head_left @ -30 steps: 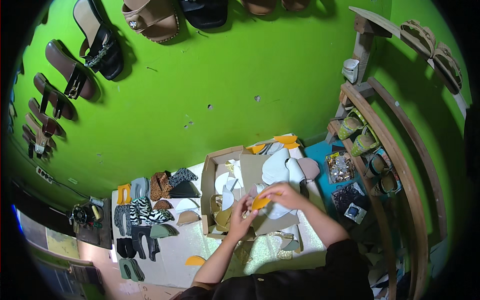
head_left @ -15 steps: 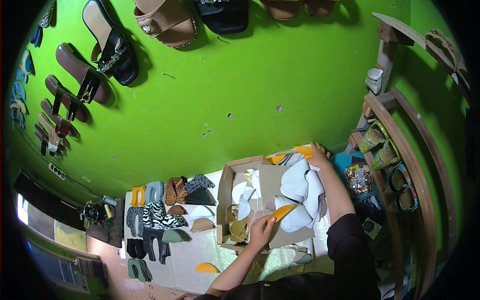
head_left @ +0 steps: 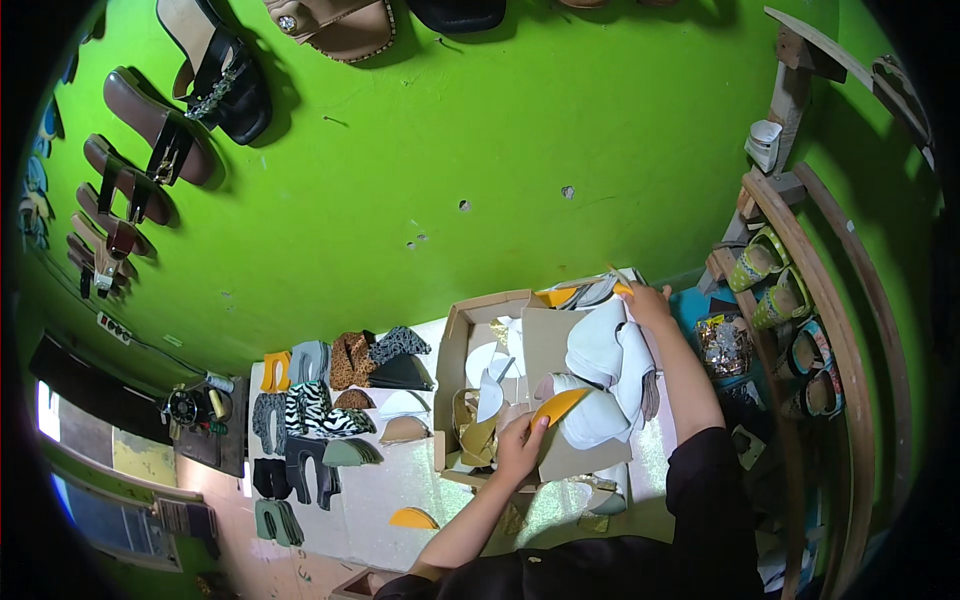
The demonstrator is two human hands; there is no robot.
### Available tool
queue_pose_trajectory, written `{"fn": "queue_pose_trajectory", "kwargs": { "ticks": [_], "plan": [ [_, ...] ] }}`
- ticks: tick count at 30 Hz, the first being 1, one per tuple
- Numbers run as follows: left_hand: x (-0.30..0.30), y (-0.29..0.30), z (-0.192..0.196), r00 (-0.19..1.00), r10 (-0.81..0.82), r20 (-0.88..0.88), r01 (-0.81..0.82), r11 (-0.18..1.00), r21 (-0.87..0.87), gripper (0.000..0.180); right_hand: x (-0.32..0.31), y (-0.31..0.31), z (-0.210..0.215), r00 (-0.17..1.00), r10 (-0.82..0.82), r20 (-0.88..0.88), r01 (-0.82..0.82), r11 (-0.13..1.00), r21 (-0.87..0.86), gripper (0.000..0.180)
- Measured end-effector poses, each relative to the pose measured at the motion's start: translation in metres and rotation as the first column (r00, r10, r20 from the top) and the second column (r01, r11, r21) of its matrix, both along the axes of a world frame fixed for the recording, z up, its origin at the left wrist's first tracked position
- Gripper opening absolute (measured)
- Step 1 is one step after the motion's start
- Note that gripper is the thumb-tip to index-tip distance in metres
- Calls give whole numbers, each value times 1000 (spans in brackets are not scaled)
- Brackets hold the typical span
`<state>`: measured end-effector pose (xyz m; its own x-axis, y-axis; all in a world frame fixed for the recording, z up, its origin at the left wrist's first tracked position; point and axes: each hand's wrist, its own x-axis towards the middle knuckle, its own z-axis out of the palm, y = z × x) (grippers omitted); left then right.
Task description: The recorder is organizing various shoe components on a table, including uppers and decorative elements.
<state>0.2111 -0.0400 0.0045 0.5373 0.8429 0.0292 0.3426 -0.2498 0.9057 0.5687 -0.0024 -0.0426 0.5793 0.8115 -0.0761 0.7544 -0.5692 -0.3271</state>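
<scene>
My left hand [head_left: 518, 448] pinches a yellow half-moon shoe-upper piece [head_left: 560, 407] between thumb and fingers, above the front of an open cardboard box [head_left: 487, 304]. Beyond the box's right back corner, my right hand [head_left: 650, 304] grips another yellow upper piece [head_left: 624, 290], which shows nearly edge-on. Grey and yellow cut pieces [head_left: 592, 293] lie beside that hand, along the wall. White curved pieces [head_left: 597, 345] are heaped on the box's right part, between my hands. White and gold scraps [head_left: 478, 430] fill its left part.
Left of the box, stacks of cut uppers in zebra [head_left: 308, 410], leopard [head_left: 352, 358], green and black cover the table. A yellow stack [head_left: 413, 517] lies near the front. Sandals [head_left: 205, 90] hang on the green wall. A wooden rack [head_left: 815, 260] with shoes stands at right.
The yellow piece in my right hand has turned from face-on to nearly edge-on. My left hand still holds its yellow piece in about the same place. The whole view has shifted slightly.
</scene>
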Motion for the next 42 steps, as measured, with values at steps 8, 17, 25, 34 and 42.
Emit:
{"fn": "queue_pose_trajectory", "kwargs": {
  "ticks": [8,17,25,34,42],
  "plan": [
    [1,-4,0,998,29,58,-27,999,-30,24,-28,-51,30,963,-146,-228,232,879,417,33],
    [-13,-25,22,973,55,226,-25,991,-134,29,-234,-128,56,645,308,-700,321,722,613,43],
    [-37,-63,47,948,-194,251,155,973,168,30,-301,-165,76,847,236,-477,141,765,628,28],
    [-62,-88,46,946,-157,284,66,950,306,40,-351,-182,115,568,311,-762,439,669,600,33],
    [-90,-84,62,977,-215,-3,177,799,575,53,-347,-191,117,322,390,-863,415,761,499,35]
  ]
}}
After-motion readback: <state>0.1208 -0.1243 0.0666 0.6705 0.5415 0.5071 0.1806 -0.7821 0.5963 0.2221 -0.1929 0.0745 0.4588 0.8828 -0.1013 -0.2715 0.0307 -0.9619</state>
